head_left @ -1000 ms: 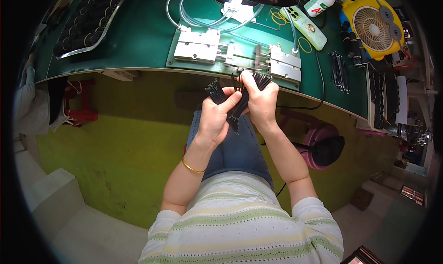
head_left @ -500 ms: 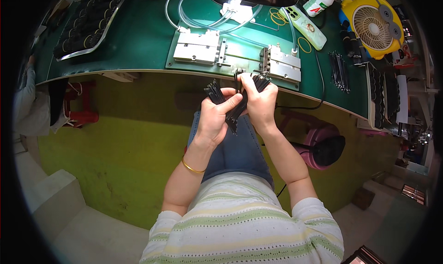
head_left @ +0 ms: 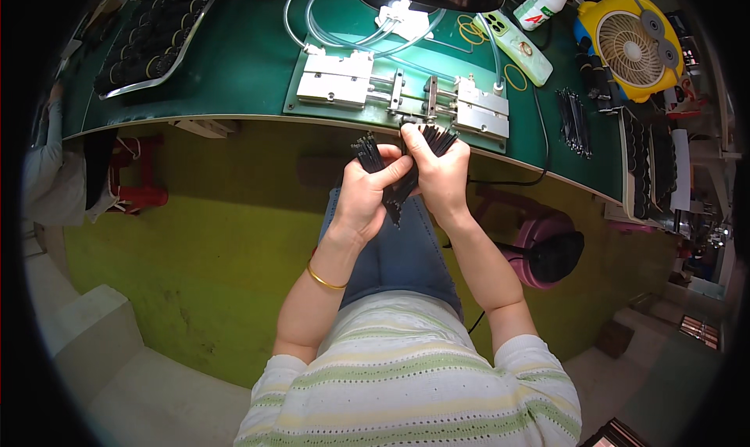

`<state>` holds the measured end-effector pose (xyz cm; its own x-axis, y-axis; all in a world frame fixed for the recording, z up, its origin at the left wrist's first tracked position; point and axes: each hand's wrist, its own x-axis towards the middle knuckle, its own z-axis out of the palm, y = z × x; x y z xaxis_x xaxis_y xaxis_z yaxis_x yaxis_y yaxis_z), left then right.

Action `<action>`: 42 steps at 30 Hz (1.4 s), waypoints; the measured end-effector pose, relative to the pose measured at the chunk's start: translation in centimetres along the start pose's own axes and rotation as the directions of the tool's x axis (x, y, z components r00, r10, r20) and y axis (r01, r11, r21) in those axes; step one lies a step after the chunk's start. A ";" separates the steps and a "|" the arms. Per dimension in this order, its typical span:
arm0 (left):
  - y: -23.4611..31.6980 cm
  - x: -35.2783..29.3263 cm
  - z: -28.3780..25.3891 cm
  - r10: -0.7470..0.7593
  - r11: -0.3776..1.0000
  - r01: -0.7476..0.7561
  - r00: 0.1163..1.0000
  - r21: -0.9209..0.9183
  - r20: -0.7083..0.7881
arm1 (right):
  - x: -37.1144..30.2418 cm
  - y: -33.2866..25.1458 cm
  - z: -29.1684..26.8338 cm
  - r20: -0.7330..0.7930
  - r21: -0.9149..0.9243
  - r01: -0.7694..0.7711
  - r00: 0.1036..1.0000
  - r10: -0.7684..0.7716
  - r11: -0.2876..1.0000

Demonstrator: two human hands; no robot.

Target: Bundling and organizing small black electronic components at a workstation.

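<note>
My left hand point(head_left: 362, 193) is closed around a bundle of short, thin black cables point(head_left: 368, 153) with small metallic tips. Another bundle of the same black cables point(head_left: 444, 141) is gripped in my right hand point(head_left: 444, 178). Thumbs and fingertips of both hands meet between the bundles, just in front of the bench edge; cable ends poke out below them. Just beyond stands a metal fixture with a left cylinder block point(head_left: 336, 78) and a right cylinder block point(head_left: 482, 110). Their two jaws, a left jaw point(head_left: 397, 90) and a right jaw point(head_left: 431, 97), face each other with a gap between.
On the green bench point(head_left: 242, 64) lie a tray of black coils point(head_left: 152, 49), a phone point(head_left: 516, 49), a white bottle point(head_left: 543, 6), a yellow fan point(head_left: 631, 47) and loose black cables point(head_left: 574, 123). Clear tubes point(head_left: 312, 17) loop behind the fixture. A pink stool point(head_left: 539, 252) stands below right.
Both fixture jaws have moved inward toward each other, their rods now extended. A cable that stood up between my hands has dropped lower. My hands stay almost in place.
</note>
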<state>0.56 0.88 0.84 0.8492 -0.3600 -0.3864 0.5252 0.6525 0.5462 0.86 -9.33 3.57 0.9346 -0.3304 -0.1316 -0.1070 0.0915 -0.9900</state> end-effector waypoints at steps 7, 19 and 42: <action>-0.1 0.1 0.0 -0.009 1.000 0.009 1.000 0.001 -0.016 | 0.2 -0.1 0.1 -0.043 -0.050 0.006 0.999 -0.008 0.999; 0.2 0.0 0.7 -0.018 0.999 0.017 1.000 0.050 0.012 | 0.7 0.3 -0.1 -0.067 0.060 -0.023 0.997 0.027 0.998; -0.1 -0.2 0.4 -0.024 0.999 0.025 0.999 -0.025 0.033 | -0.2 -0.6 -0.3 0.010 -0.017 -0.065 0.998 0.066 0.998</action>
<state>0.36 0.64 1.19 0.8374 -0.3976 -0.3749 0.5449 0.6598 0.5174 0.62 -9.60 4.16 0.9288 -0.3145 -0.1958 -0.1739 0.0965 -0.9800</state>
